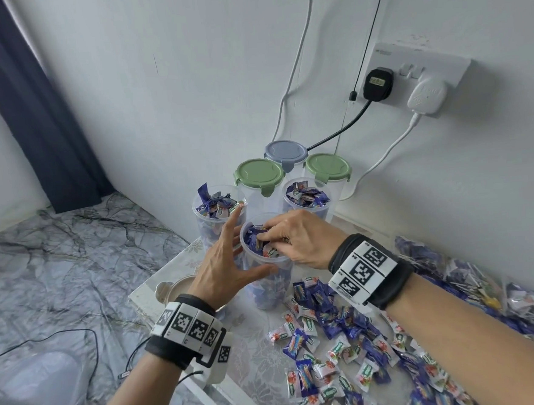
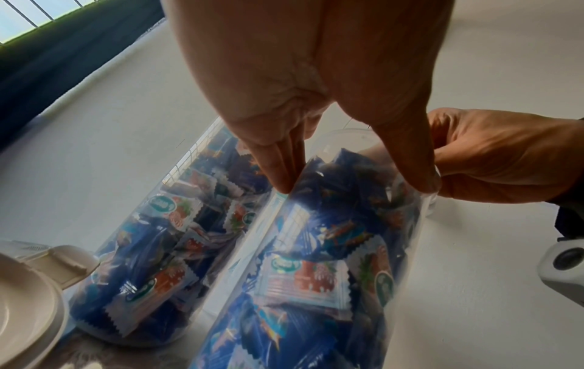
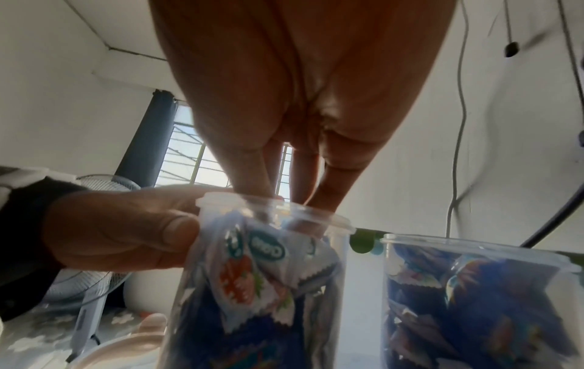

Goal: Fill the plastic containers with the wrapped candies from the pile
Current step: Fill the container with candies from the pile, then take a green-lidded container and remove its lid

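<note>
A clear plastic container, filled with blue and white wrapped candies almost to its rim, stands at the table's front left. My left hand holds it, thumb on the near wall and fingers round the far left side; the left wrist view shows that left hand against the container. My right hand reaches into the mouth from above, fingertips down on the top candies, none visibly pinched. From below, the right hand points straight into the container. The candy pile lies to the right.
Two open containers of candies stand just behind. Three lidded ones stand by the wall. A beige lid lies near the table's left edge. Plugs and cables hang on the wall. A fan stands on the floor.
</note>
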A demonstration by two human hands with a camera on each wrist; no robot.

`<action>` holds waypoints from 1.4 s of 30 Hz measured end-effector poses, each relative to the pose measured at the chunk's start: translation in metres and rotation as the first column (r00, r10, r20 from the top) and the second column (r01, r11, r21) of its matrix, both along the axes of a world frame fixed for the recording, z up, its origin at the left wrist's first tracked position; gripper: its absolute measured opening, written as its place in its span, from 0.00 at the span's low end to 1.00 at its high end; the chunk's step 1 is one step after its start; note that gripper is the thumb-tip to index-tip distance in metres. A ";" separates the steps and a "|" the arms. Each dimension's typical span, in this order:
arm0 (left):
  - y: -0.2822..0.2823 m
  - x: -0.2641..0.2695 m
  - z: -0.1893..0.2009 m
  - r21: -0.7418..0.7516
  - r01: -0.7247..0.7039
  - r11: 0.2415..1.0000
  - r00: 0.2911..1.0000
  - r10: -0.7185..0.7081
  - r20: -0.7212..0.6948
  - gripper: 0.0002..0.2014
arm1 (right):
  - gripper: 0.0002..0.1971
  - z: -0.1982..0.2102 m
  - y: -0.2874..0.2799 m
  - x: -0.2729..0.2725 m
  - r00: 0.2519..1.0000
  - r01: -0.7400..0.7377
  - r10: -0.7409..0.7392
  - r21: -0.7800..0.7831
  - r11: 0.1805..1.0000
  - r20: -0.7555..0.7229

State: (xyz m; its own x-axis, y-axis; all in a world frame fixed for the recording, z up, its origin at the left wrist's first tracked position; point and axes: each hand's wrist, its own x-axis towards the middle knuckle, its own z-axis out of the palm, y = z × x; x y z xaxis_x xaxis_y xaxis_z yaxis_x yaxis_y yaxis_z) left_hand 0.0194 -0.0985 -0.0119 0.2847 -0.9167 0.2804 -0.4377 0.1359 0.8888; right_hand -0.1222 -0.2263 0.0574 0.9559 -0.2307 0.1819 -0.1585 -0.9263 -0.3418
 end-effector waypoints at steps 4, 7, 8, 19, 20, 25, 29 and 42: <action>0.001 0.000 -0.001 0.009 -0.011 1.000 1.000 0.011 0.028 0.58 | 0.13 0.006 -0.002 -0.009 0.986 0.036 -0.039 0.021 0.999 0.163; 0.003 0.001 -0.002 0.005 -0.030 1.000 0.996 0.029 0.085 0.57 | 0.12 0.007 -0.006 -0.021 0.926 0.174 -0.181 0.050 0.983 0.332; 0.005 0.002 -0.003 -0.001 -0.040 0.999 0.991 0.040 0.128 0.56 | 0.13 0.005 -0.008 -0.025 0.906 0.220 -0.230 0.068 0.973 0.356; 0.001 0.038 0.077 -0.146 -0.142 0.979 0.858 0.195 0.476 0.22 | 0.48 -0.005 0.002 -0.044 0.952 0.293 -0.307 0.269 0.917 0.010; -0.007 0.043 0.088 -0.114 -0.132 0.985 0.849 0.172 0.499 0.20 | 0.51 -0.007 0.002 -0.042 0.955 0.288 -0.297 0.292 0.912 -0.012; -0.073 0.067 0.127 0.188 -0.071 0.980 0.669 -0.093 0.737 0.26 | 0.55 -0.012 0.004 -0.034 0.963 0.269 -0.262 0.334 0.903 -0.065; -0.127 0.073 0.134 0.411 -0.175 0.895 0.585 -0.241 0.775 0.38 | 0.56 -0.017 0.004 -0.029 0.961 0.278 -0.264 0.313 0.908 -0.089; -0.184 0.079 0.104 0.610 -0.234 0.757 0.631 -0.359 0.688 0.46 | 0.51 -0.037 0.003 -0.024 0.960 0.259 -0.281 0.397 0.881 -0.003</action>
State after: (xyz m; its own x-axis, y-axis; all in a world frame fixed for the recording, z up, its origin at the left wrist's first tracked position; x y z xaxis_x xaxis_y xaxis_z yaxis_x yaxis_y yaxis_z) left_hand 0.0979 -0.2828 0.0920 0.1868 -0.9491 -0.2535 -0.9654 -0.2252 0.1316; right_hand -0.1466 -0.2232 0.0201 0.8377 -0.5412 0.0728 -0.3547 -0.6406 -0.6811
